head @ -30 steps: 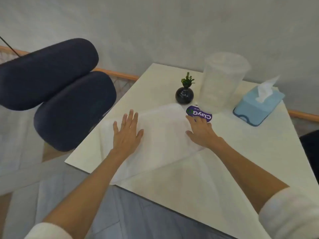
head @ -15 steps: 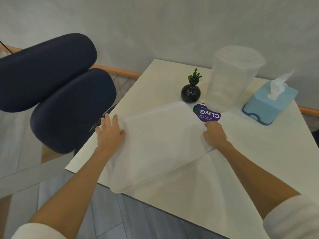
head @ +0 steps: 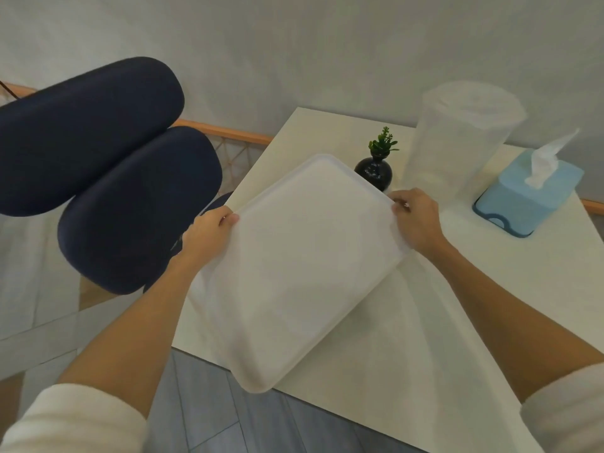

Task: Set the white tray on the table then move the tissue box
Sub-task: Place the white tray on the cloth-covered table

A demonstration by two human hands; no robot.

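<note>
Both hands, left (head: 209,235) and right (head: 416,220), have fingers closed on the long edges of a white tray (head: 294,266) held tilted over the surface's (head: 490,305) near-left edge, while the tissue box (head: 528,194), nearer the right hand, sits by the far-right corner.

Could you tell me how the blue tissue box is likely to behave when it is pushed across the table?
The blue tissue box looks boxy and flat-based, so it should slide rather than roll. It is probably light. Its loose tissue may flutter.
</note>
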